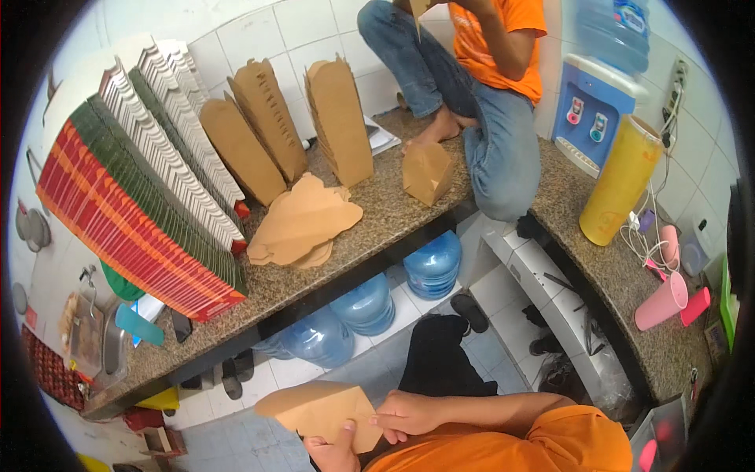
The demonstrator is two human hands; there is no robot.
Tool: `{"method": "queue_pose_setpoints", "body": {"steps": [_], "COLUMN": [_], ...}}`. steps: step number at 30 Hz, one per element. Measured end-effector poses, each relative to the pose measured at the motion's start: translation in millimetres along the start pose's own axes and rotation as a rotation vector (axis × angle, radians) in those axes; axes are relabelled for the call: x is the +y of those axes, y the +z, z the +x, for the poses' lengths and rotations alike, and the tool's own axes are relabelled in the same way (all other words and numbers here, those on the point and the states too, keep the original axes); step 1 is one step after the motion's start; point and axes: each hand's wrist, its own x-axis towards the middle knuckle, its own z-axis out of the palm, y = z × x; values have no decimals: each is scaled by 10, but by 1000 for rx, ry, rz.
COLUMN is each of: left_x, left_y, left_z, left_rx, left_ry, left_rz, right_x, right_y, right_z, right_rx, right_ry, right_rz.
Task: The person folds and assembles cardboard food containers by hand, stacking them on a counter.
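Note:
A brown cardboard food box, partly folded, is held low in front of my body. My left hand grips it from below, the thumb pressed on its face. At the box's right edge, my right hand has its fingers curled and pinching the card. On the granite counter ahead lies a loose pile of flat brown box blanks. Behind that pile stand tall stacks of nested brown boxes. A single folded brown box sits farther right.
Tall red, green and white carton stacks fill the counter's left. Another person in an orange shirt sits on the counter. Blue water jugs stand beneath. At right are a water dispenser, a yellow film roll and a pink cup.

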Motion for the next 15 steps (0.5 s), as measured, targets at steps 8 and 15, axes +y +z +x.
{"method": "queue_pose_setpoints", "body": {"steps": [8, 15], "left_x": [-147, 142], "left_y": [-233, -254], "left_z": [373, 146], "left_rx": [-91, -596], "left_ry": [282, -1], "left_rz": [414, 303], "right_x": [-88, 182], "right_y": [-300, -107], "right_z": [143, 74], "right_rx": [524, 245], "right_ry": [-409, -257], "right_rz": [-765, -407]}}
